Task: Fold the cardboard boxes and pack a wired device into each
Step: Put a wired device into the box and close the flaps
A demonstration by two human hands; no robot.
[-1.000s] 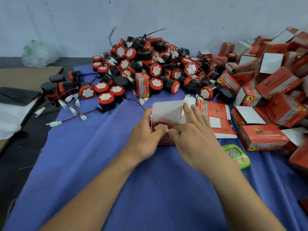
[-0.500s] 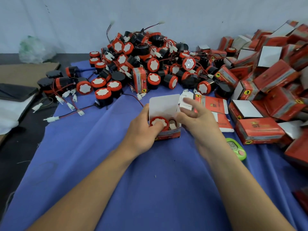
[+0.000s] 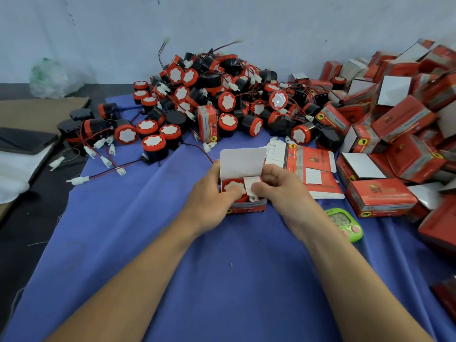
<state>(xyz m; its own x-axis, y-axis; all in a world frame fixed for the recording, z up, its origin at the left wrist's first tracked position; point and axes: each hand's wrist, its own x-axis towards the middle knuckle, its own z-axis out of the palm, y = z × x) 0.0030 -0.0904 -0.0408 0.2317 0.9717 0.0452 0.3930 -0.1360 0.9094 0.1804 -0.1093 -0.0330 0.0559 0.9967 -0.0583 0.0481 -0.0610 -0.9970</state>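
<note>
With one device [image 3: 232, 187] seated, my left hand [image 3: 209, 197] gripped the box [image 3: 248, 209], my right hand [image 3: 280, 191] pinched its side flap [image 3: 249, 184]; the heap [image 3: 227, 102] awaited packing.

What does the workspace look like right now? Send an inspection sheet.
Surface: wrinkled blue cloth.
Job's things: small red cardboard box, lid up, round red-and-black wired device inside; device pile behind; heap of red boxes right; flat box blanks beside it.
Clutter: green digital timer by the right wrist.
Grippers: left hand grips the box, thumb on the device; right hand pinches the white side flap.
Cables: red-and-black wires with white plugs trail left of the pile.
Surroundings: pale wall; brown cardboard sheet and clear plastic bag, far left.
</note>
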